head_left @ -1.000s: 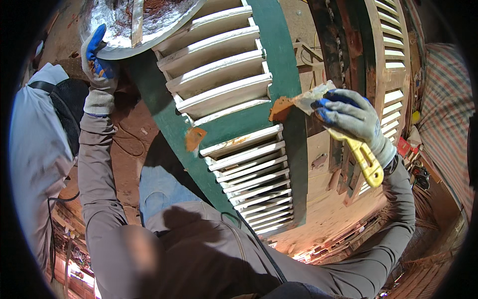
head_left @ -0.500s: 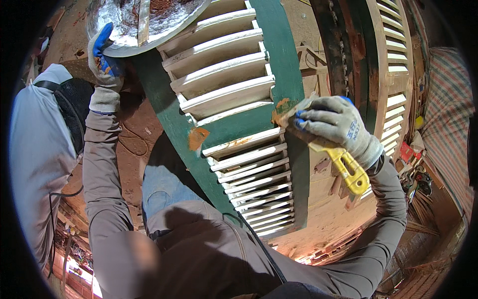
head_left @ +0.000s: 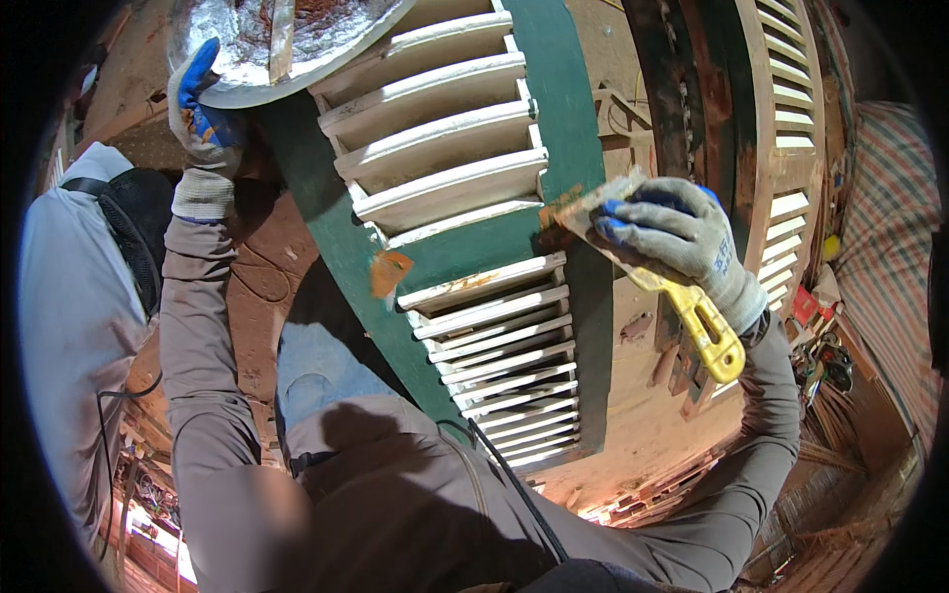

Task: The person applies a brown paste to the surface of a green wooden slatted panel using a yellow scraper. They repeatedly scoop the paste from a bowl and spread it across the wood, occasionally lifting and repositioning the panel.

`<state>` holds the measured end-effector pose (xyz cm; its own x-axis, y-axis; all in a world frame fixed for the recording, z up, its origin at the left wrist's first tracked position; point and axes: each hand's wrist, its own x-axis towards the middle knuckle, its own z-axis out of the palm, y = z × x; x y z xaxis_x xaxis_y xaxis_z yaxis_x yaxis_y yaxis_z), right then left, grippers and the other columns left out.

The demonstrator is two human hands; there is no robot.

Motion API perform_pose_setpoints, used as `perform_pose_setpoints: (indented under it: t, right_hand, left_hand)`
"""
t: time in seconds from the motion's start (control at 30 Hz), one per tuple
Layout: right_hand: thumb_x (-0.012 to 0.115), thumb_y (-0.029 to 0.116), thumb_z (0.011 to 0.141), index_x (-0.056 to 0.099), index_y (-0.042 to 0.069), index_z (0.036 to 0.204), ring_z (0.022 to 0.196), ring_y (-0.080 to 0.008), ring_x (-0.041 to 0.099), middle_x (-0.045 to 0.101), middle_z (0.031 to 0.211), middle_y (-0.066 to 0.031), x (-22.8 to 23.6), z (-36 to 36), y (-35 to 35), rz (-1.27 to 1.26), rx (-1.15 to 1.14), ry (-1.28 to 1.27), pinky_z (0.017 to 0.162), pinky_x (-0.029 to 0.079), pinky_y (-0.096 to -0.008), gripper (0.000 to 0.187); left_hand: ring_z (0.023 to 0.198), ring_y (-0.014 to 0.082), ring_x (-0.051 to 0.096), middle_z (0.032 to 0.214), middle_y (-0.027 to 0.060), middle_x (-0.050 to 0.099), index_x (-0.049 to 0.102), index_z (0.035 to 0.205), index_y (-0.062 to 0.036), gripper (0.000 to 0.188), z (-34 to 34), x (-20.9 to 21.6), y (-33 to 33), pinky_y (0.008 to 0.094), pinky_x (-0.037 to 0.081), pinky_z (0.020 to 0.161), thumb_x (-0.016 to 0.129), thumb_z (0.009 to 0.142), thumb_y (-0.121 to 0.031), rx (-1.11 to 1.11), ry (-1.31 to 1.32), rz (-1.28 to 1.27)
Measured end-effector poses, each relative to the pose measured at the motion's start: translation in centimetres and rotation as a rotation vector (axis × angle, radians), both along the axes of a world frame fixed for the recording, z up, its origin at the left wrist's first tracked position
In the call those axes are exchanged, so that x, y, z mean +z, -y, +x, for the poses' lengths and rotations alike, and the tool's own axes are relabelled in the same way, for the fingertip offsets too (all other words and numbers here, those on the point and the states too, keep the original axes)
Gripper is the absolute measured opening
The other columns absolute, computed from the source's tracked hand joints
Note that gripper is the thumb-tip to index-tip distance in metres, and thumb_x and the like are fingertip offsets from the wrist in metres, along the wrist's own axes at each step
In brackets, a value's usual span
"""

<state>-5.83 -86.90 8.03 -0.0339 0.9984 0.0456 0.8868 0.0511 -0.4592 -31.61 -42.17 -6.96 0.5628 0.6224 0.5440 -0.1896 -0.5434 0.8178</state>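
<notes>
Since half a second ago, the right gloved hand (head_left: 682,232) and its scraper (head_left: 697,321) have slid slightly toward three o'clock. Its fingers are clenched around the tool, the yellow handle trailing toward five o'clock and the blade pointing toward nine, over an orange smear (head_left: 561,210) on the green louvred shutter (head_left: 568,109). Whether the blade touches the wood cannot be told. The shutter runs from twelve o'clock to five, with an orange patch (head_left: 390,274) at half past nine from centre. At ten o'clock, the left gloved hand (head_left: 203,119) grasps the rim of a silvery round pan (head_left: 242,64), thumb up; its other fingers are mostly hidden. A wooden strip (head_left: 283,40) crosses the pan.
</notes>
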Motion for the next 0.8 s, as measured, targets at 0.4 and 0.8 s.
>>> perform_pose_setpoints:
  t: [0.4, 0.8]
  right_hand:
    - [0.077, 0.018, 0.077, 0.071, 0.010, 0.099, 0.090, -0.0262, 0.065, 0.071, 0.097, -0.0069, 0.9, 1.7, -1.1, -0.242, 0.000, -0.337, 0.079, 0.055, -0.0368, 0.023]
    - [0.078, 0.031, 0.084, 0.053, 0.001, 0.123, 0.106, -0.0209, 0.061, 0.059, 0.115, -0.0134, -2.1, 2.7, -2.9, -0.807, -0.318, -0.492, 0.091, 0.053, -0.0350, 0.055]
  left_hand:
    - [0.098, 0.0150, 0.060, 0.123, 0.0125, 0.064, 0.059, 0.126, 0.0015, 0.038, -1.3, -0.8, -1.7, 0.0293, 0.049, 0.090, 0.065, 0.092, -0.014, 0.155, -0.170, 0.222]
    - [0.111, 0.0229, 0.063, 0.128, 0.0165, 0.061, 0.054, 0.129, 0.0016, 0.042, 0.1, 0.6, -0.2, 0.0337, 0.050, 0.093, 0.062, 0.096, -0.023, 0.074, -0.124, 0.184]
